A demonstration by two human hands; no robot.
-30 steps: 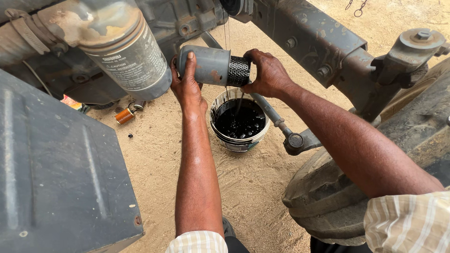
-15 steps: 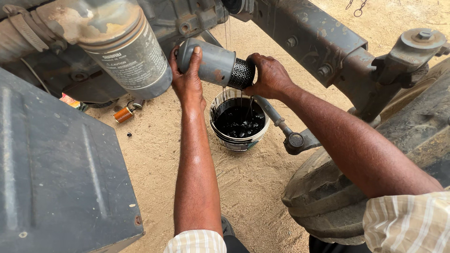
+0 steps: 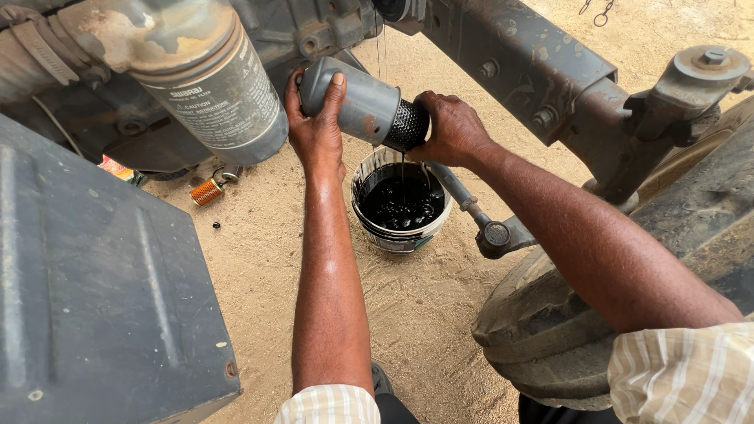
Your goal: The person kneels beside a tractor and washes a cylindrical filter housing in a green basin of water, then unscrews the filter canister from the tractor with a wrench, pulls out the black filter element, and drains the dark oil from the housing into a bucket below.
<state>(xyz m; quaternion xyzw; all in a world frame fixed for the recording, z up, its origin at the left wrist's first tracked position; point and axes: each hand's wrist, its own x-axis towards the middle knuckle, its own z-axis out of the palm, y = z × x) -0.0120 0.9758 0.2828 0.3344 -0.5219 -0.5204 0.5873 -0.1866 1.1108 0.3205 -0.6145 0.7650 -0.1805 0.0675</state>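
Your left hand grips the closed end of the grey filter canister, right hand clamped on its perforated end. Canister's tilted down to the right, above the white bucket of black oil on the sandy ground, thin stream dripping in

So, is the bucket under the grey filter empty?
No, the bucket under the grey filter holds black oil, and a thin stream falls into it from the filter.

hands tilt grey filter over oil bucket
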